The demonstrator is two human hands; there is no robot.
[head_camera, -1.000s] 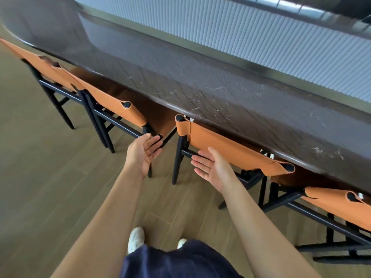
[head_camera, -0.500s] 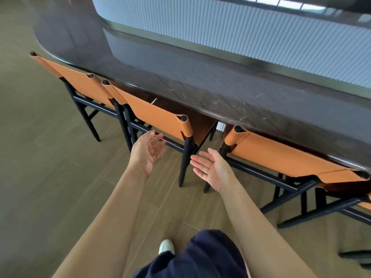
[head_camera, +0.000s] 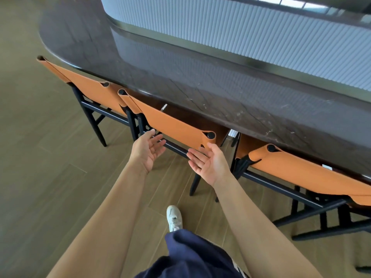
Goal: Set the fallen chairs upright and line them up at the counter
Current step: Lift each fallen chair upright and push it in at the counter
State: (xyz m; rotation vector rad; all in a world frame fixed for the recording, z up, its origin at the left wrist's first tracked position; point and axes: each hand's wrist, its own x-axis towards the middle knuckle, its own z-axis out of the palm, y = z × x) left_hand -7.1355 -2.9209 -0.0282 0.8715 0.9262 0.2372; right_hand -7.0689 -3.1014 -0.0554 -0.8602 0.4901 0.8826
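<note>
Underfoot, wood-plank floor, open room to the left; white shoe on it. Fingers spread, palms up, gripping nothing: left hand and right hand, just beside the middle chair. Upright with it along the near edge of the counter: left chair, right chair. Beyond, ribbed pale panel.

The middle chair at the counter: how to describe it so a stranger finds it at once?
Along the near edge of the dark counter stand three chairs with orange backs. Take the middle chair. Only it has the left hand and the right hand open just in front of its back.
</note>
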